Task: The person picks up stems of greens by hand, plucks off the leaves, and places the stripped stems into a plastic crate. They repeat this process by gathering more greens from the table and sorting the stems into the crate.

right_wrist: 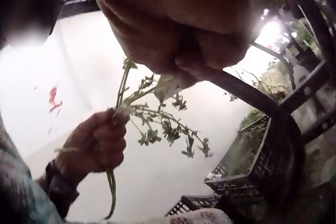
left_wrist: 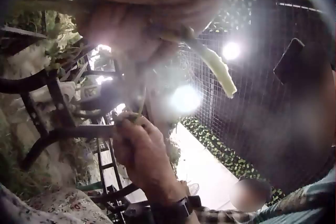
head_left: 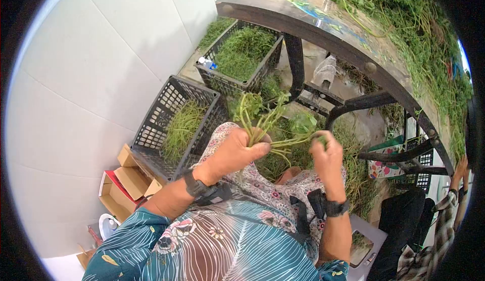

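Observation:
My left hand (head_left: 235, 152) grips a small bunch of leafy green stems (head_left: 275, 114) over my lap. Its fingers are curled round the stems, and in the right wrist view a thin stem end hangs below the fist. To the right, my right hand (head_left: 328, 159) has its fingers bent in at the end of some stems that stretch across from the bunch. In the left wrist view a thin stem shows at the right fingertips. Some leaves (right_wrist: 170, 132) spread out between the two hands in the right wrist view.
A black crate (head_left: 151, 129) with pale stems stands at left; behind it another crate (head_left: 217, 85) holds leafy greens. A table (head_left: 283, 15) with black legs curves over the right, heaped with greens (head_left: 424, 43). Cardboard boxes (head_left: 134, 177) sit lower left. Another person's arm (head_left: 457, 175) shows far right.

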